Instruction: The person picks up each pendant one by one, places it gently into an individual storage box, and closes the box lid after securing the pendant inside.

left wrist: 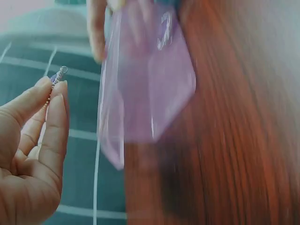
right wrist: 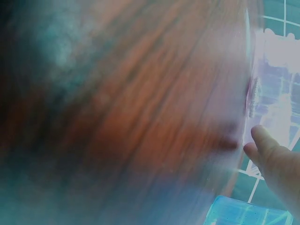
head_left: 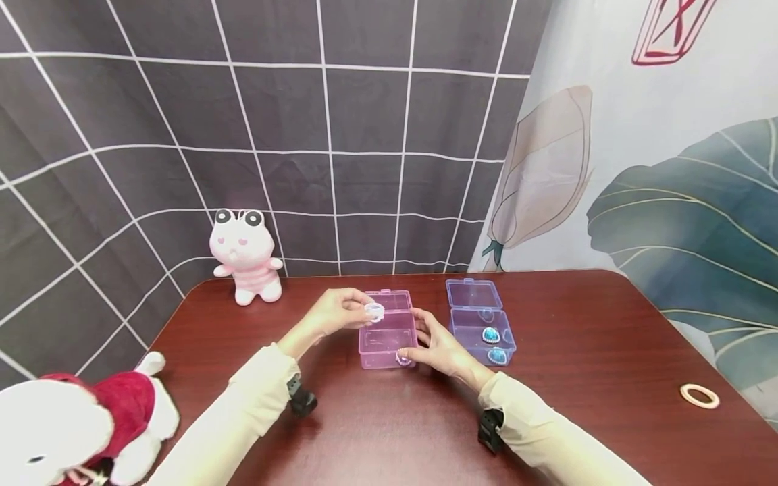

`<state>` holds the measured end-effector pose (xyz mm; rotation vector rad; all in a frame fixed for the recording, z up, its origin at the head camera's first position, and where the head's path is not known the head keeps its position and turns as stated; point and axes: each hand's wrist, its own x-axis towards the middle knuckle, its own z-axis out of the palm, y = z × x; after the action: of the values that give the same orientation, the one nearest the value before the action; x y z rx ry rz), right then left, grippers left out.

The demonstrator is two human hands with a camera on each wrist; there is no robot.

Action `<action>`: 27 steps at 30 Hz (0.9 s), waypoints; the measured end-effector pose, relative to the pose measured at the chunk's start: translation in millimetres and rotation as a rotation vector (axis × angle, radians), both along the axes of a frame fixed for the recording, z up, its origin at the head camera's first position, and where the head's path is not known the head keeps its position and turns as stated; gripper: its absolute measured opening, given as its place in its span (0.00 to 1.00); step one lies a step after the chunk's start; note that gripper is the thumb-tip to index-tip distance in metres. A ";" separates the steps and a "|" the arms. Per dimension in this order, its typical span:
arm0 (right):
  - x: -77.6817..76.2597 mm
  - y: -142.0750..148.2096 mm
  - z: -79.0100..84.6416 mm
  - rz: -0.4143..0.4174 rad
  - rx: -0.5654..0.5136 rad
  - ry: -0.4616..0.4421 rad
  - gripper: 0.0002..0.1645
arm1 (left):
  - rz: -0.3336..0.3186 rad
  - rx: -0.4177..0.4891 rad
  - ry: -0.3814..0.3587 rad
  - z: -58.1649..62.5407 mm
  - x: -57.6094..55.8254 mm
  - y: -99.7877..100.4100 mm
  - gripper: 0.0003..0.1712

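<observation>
My left hand (head_left: 331,312) pinches a small bead-edged gem pendant (head_left: 375,311) above the left side of an open pink plastic box (head_left: 372,361). In the left wrist view the pendant (left wrist: 57,77) shows edge-on, purplish with a tiny ring at its tip. My right hand (head_left: 442,345) holds the pink box at its right wall, thumb by the front corner. A purple bead-edged gem (head_left: 403,360) lies inside that corner, partly hidden by the thumb. To the right stands an open blue plastic box (head_left: 474,295) with blue bead-edged gems (head_left: 490,335) in it.
A pink-and-white striped plush toy (head_left: 243,256) sits at the table's back left. Another white plush in red (head_left: 130,405) lies at the left edge. A pale wooden ring (head_left: 699,397) rests on the dark red table (head_left: 389,432), far right. A grid-patterned curtain hangs behind.
</observation>
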<state>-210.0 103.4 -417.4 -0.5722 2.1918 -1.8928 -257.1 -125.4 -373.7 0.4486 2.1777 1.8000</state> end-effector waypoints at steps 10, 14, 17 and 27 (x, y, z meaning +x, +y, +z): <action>0.8 0.5 -0.1 -0.011 0.032 0.018 0.47 | -0.046 -0.146 0.015 -5.8 10.4 41.6 0.11; 1.3 0.6 1.0 -0.019 0.026 0.016 0.47 | -0.037 -0.262 0.113 -7.0 10.2 49.2 0.09; 1.6 0.0 1.4 -0.020 0.019 0.014 0.47 | -0.010 -0.291 0.097 -10.2 8.2 54.2 0.11; 1.6 -0.3 0.2 -0.020 0.019 0.018 0.47 | 0.008 -0.423 0.206 -13.7 7.4 63.1 0.10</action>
<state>-208.4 103.0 -417.3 -0.5682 2.2324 -1.8818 -249.6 -62.2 -387.4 0.5419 2.6136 1.2865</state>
